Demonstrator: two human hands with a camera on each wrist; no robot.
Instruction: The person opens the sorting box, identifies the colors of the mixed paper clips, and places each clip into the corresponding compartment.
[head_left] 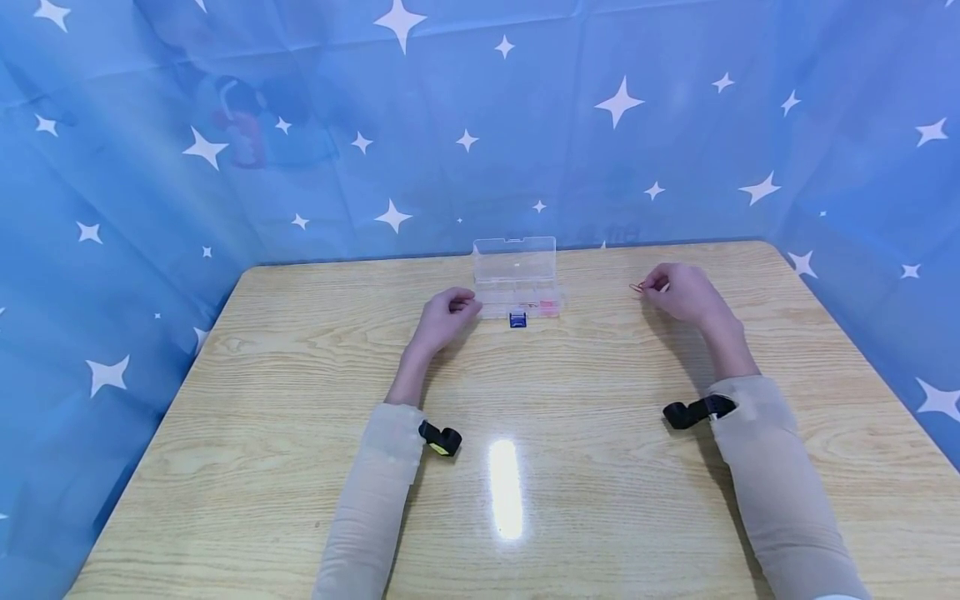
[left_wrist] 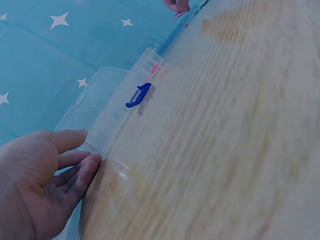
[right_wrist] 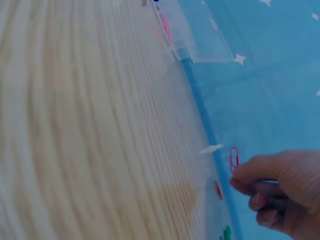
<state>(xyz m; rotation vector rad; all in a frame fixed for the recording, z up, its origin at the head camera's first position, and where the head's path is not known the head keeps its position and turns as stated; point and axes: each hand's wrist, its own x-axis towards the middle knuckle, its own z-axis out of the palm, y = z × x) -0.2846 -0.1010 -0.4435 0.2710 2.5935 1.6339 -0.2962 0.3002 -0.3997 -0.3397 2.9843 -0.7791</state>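
Note:
A clear plastic compartment box (head_left: 516,298) stands near the table's back edge, its transparent lid (head_left: 514,258) raised. Pink paper clips (right_wrist: 166,29) lie in its right-hand end. At the front wall is a dark blue clasp-like piece (left_wrist: 138,95). My left hand (head_left: 447,318) is at the box's left end, fingertips touching its corner, fingers loosely bent and the thumb apart from them. Right of the box, my right hand (head_left: 681,292) pinches a pinkish-red paper clip (right_wrist: 234,158) between thumb and index finger, its loop pointing out past the fingertips.
Below the right hand a red paper clip (right_wrist: 218,190) lies on the wooden table (head_left: 585,433), with a small green item (right_wrist: 227,233) nearby. A blue curtain with white stars (head_left: 525,125) hangs right behind the table's back edge. Both wrists carry black cameras.

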